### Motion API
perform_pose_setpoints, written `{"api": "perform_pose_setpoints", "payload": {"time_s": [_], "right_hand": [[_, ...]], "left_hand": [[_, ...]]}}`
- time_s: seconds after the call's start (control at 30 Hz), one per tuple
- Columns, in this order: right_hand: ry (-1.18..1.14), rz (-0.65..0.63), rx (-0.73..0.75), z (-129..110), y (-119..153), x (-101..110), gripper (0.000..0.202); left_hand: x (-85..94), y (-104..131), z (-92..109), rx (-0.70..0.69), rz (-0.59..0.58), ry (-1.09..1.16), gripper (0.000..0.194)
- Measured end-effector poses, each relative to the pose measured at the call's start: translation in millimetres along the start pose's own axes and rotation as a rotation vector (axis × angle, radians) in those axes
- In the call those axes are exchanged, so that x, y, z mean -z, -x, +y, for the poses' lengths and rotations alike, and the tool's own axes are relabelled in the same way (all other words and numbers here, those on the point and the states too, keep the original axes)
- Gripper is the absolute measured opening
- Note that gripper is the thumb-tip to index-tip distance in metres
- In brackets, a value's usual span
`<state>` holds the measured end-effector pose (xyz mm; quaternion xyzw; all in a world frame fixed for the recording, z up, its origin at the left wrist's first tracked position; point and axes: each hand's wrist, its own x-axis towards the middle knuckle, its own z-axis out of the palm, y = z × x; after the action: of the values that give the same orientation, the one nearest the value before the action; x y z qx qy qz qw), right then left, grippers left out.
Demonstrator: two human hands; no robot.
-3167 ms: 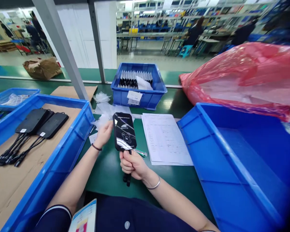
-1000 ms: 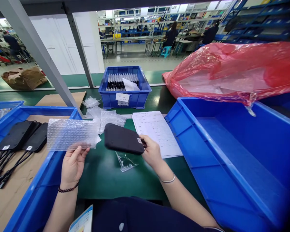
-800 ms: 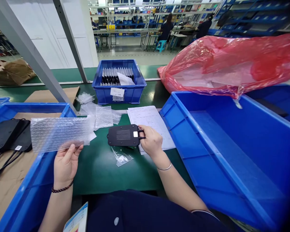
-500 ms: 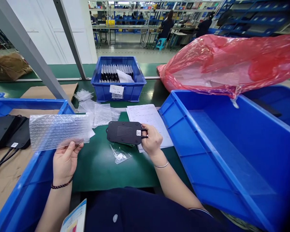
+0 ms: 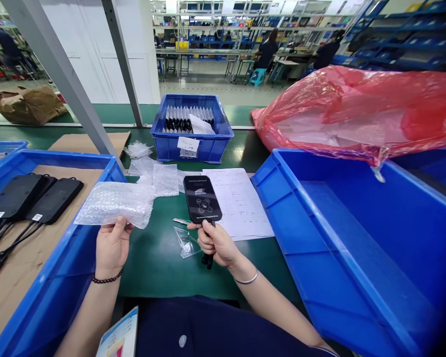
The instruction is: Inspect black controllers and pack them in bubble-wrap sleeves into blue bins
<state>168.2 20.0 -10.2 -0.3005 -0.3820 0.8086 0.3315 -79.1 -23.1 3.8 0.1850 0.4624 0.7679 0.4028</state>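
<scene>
My left hand (image 5: 113, 243) pinches the lower edge of a clear bubble-wrap bag (image 5: 115, 202), held up over the rim of the left bin. In my right hand (image 5: 217, 243) are the cables of a flat black electronic device (image 5: 202, 200), close to its lower end. The device tilts up with its glossy face, printed logo and round symbols towards me. Below my right hand the dark cable ends (image 5: 208, 260) stick out. Under and beside it on the green table lie a small clear plastic bag (image 5: 186, 243) and a pen (image 5: 181, 221), partly covered.
Several black devices with cables (image 5: 54, 201) lie on cardboard in the left blue bin (image 5: 70, 267). Written sheets (image 5: 241, 203) and bubble-wrap bags (image 5: 165, 179) lie mid-table. A small blue bin (image 5: 191, 148) holds wrapped items. At right stand a large blue bin (image 5: 301, 238) and red plastic bag (image 5: 338, 114).
The device has turned from lying sideways with its screwed back showing to pointing away, printed face up. The bubble-wrap bag has tilted and looks puffed out. The view has shifted slightly.
</scene>
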Motion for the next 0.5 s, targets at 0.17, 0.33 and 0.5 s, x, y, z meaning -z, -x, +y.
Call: {"api": "perform_pose_setpoints", "payload": {"time_s": [0.17,0.33,0.5], "right_hand": [[0.046,-0.089,-0.036,13,7,2,0.048],[0.095,-0.257,-0.059,16,14,2,0.047],[0.115,-0.299,-0.117,15,17,0,0.049]], "left_hand": [[-8.1,-4,-4,-0.034,-0.006,-0.004,0.031],[-18.0,-5,-9,-0.064,-0.042,0.002,0.027],[-24.1,-6,-13,-0.107,-0.063,-0.012,0.026]]}}
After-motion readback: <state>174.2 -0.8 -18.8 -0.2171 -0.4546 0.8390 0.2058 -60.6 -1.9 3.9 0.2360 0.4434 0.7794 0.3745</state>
